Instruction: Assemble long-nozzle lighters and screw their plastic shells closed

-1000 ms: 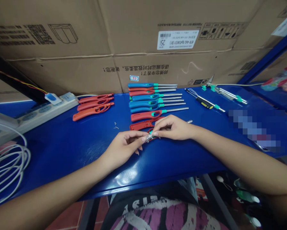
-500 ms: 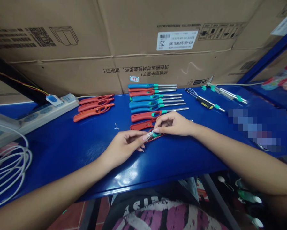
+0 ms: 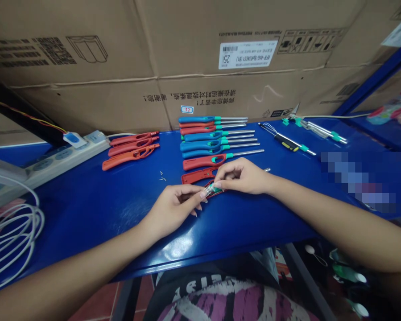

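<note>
And the left hand (image 3: 168,207) pinches the clear part (image 3: 208,191) nearly closed, right hand (image 3: 243,177) bunched at the adjoining green piece (image 3: 217,188), its hold unclear: steady left, light right serves best!

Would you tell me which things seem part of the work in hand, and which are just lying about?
Likely in the work: clear part in the left hand; row of lighters; red casings; tiny metal pieces.

Likely lying about: power strip; cardboard box; bottles underneath.
</note>
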Available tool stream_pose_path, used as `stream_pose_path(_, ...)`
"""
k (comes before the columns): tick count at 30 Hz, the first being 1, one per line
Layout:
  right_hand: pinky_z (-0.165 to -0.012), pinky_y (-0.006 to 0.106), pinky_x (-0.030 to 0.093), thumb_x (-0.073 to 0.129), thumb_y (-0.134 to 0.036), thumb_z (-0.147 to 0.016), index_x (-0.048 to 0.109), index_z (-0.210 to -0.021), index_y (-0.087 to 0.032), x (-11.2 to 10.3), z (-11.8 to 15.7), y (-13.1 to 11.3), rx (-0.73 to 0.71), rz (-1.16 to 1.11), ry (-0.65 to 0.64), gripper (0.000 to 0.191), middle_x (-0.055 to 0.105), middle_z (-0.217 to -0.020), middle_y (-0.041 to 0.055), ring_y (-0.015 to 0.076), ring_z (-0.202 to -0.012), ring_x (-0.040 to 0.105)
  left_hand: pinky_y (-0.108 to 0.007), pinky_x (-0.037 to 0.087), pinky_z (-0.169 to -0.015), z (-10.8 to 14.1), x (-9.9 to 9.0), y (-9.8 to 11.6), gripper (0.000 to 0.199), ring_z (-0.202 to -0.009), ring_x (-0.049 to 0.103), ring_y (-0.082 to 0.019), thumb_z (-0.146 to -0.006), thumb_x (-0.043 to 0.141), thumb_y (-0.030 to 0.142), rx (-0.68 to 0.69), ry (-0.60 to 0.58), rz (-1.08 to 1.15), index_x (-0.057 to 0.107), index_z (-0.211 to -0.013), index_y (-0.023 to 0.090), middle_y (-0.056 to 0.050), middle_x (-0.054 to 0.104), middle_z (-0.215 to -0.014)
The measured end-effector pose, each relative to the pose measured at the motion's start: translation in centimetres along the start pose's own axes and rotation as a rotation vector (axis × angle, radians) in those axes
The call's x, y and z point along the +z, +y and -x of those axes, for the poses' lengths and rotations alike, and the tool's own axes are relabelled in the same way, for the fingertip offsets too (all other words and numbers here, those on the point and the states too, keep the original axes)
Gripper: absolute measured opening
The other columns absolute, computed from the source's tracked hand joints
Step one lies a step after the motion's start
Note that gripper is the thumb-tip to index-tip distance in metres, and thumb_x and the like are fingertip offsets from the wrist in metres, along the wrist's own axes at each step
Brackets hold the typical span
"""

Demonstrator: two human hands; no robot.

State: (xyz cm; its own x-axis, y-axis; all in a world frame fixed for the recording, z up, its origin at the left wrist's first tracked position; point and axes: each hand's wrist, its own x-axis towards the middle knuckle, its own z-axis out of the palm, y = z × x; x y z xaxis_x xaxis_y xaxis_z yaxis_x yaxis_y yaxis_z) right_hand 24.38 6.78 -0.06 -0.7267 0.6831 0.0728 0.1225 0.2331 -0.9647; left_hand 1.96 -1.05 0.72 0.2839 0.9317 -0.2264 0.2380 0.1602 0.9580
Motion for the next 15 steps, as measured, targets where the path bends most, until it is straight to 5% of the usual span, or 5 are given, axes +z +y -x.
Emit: stream_pose_path(15, -0.063, 0.022, 0.048, 0.076, -0.032, -0.083, 0.074, -0.085, -0.013, -0.29, -0.23, 0.14, 0.019, -0.058, -0.037, 0.019, 0.07, -0.075, -0.0002, 0.0082, -0.065, 0.06, -0.023, 0.055, -0.057, -0.09, -0.45, -0.2, 0.028, -0.062, 0.063, -0.013, -0.085, 0.074, 0.039, 0.06, -0.004, -0.002, 0.078, -0.098, 0.015, -0.005, 0.074, -0.077)
